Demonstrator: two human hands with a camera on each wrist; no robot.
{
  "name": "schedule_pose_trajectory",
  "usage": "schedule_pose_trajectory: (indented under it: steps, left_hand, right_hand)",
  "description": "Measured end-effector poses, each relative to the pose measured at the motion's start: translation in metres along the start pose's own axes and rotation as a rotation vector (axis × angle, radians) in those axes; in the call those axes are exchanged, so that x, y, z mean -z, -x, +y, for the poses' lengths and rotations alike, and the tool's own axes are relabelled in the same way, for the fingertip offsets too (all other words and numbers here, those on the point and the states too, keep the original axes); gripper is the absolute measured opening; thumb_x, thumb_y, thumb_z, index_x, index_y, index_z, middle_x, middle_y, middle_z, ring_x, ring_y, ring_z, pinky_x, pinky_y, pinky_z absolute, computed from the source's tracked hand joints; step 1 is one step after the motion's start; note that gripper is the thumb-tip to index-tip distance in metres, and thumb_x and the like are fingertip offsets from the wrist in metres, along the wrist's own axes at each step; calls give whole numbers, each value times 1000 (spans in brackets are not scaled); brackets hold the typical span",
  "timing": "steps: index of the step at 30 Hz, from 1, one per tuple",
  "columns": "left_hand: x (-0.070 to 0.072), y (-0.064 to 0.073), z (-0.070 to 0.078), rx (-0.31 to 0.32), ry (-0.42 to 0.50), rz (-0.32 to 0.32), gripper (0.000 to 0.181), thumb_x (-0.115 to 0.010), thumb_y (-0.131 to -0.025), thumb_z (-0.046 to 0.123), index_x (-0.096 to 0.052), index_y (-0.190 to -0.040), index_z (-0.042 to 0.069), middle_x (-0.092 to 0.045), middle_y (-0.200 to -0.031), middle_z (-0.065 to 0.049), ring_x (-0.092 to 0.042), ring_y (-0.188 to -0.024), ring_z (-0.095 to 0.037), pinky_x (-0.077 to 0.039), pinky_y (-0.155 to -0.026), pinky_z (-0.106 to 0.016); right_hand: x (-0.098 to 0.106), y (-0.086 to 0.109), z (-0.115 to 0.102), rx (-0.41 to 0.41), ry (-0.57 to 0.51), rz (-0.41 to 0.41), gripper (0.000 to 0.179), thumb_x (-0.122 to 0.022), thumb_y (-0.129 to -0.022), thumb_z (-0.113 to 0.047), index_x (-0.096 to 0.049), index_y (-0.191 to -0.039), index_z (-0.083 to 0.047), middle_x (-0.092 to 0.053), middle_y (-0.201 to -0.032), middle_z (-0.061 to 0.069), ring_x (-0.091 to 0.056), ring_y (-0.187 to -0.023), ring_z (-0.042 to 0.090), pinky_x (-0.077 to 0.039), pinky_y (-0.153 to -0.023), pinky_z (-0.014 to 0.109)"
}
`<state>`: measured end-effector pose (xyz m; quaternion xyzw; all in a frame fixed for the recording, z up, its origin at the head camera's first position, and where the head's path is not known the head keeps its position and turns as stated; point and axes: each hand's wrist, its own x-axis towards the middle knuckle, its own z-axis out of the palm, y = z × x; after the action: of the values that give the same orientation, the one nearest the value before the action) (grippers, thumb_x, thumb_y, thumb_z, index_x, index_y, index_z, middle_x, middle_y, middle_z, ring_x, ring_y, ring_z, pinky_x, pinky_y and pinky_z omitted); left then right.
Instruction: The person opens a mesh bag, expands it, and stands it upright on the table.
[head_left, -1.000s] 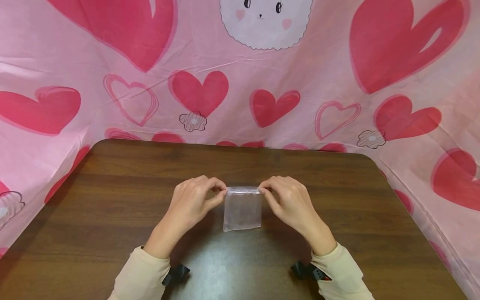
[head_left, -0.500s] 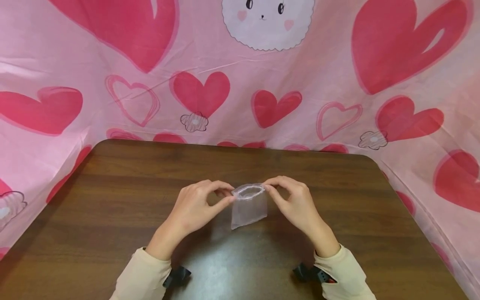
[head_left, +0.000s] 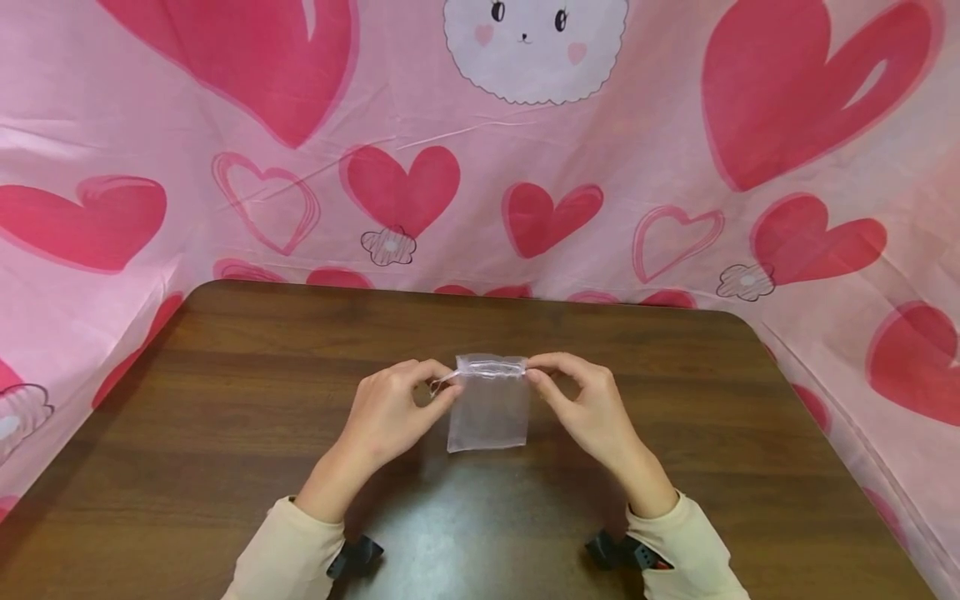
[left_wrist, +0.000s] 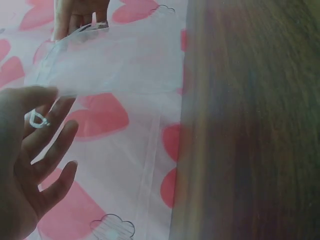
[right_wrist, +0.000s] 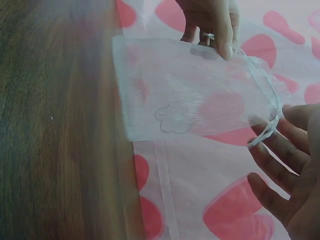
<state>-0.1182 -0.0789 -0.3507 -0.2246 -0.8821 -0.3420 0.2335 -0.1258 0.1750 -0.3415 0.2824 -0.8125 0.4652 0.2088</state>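
Observation:
A small sheer white drawstring pouch (head_left: 489, 412) hangs between the two hands over the middle of the table, its gathered mouth at the top. My left hand (head_left: 395, 404) pinches its left upper edge between thumb and index finger. A knotted loop of white drawstring (left_wrist: 37, 120) sticks out by those fingers. At the other upper corner my right hand (head_left: 581, 396) pinches the pouch near the cord channel, other fingers spread apart in the right wrist view. White cord (right_wrist: 270, 130) runs along the mouth there. The pouch looks flat, and the backdrop shows through it.
The brown wood-grain table (head_left: 262, 375) has rounded far corners. Behind it hangs a pink cloth (head_left: 472, 192) printed with red hearts and a white cartoon face. Dark wrist camera mounts (head_left: 356, 557) sit by the cream sleeves (head_left: 288, 550).
The pouch's mouth, flat at first, was spread into an oval half a second ago and is now nearly closed again. A loop of drawstring now shows at the left hand.

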Motion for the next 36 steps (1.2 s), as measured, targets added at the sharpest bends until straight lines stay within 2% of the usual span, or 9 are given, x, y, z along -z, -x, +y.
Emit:
schedule_pose_trajectory:
  steps: [4,9,14,16,19,23,27,31,36]
  left_hand:
    - [-1,-1,1,60,23,24,9,-80,-85,24,-72,-90,22,-64,-75,12,-56,-65,-10,-43,-57,-33]
    - [-1,-1,2,130,86,41,10,-78,-86,22,-73,-95,21,-69,-78,11,-64,-73,-14,-50,-66,-38]
    - [1,-1,4,177,123,-44,15,-76,-88,29,-70,-101,22,-70,-82,13,-62,-71,-10,-48,-67,-35]
    - [3,0,4,179,117,-85,18,-77,-87,32,-70,-102,24,-70,-84,16,-62,-72,-7,-47,-68,-34]
    - [5,2,3,179,105,-108,15,-77,-87,31,-70,-99,26,-70,-84,18,-65,-74,-6,-49,-70,-35]
    - [6,7,3,224,140,-92,9,-77,-88,26,-71,-94,27,-70,-81,21,-68,-76,-3,-49,-72,-37]
    - [5,8,5,268,188,-62,7,-76,-88,25,-72,-93,26,-70,-77,22,-68,-73,1,-46,-69,-36]
    - [3,4,5,276,206,-29,6,-75,-89,29,-71,-94,27,-70,-76,23,-67,-71,1,-43,-67,-35]
    - [5,-1,5,268,206,-4,7,-74,-90,29,-72,-95,26,-71,-75,21,-69,-73,-4,-45,-69,-36]
  right_hand:
    - [-2,0,-2,-29,16,-31,21,-78,-82,0,-73,-102,-4,-72,-88,-1,-65,-82,12,-49,-75,22]
    - [-4,-2,-4,-56,57,-61,19,-81,-81,-5,-74,-98,-6,-72,-86,-2,-65,-79,10,-51,-68,29]
    - [-6,-7,-5,-69,24,-22,12,-79,-82,-3,-74,-91,-8,-72,-80,-5,-64,-74,10,-49,-63,29]
    - [-8,-9,-5,-72,0,0,10,-78,-83,-5,-74,-91,-9,-72,-78,-6,-63,-73,11,-49,-63,27]
    - [-12,-11,-5,-79,-34,23,7,-77,-86,-8,-75,-92,-10,-71,-76,-6,-63,-72,12,-48,-65,25]
    - [-18,-7,-7,-105,-55,27,7,-77,-87,-11,-75,-94,-11,-70,-76,-7,-64,-73,13,-48,-65,26]
    - [-22,0,-7,-136,-51,-13,11,-76,-88,-13,-75,-98,-11,-72,-80,-8,-64,-74,11,-50,-68,28]
    - [-22,4,-8,-157,-38,-47,12,-77,-87,-13,-75,-99,-11,-73,-84,-7,-64,-74,9,-52,-68,29]
    - [-19,5,-9,-175,-25,-44,8,-78,-85,-11,-76,-93,-11,-73,-83,-7,-64,-72,9,-53,-67,28]
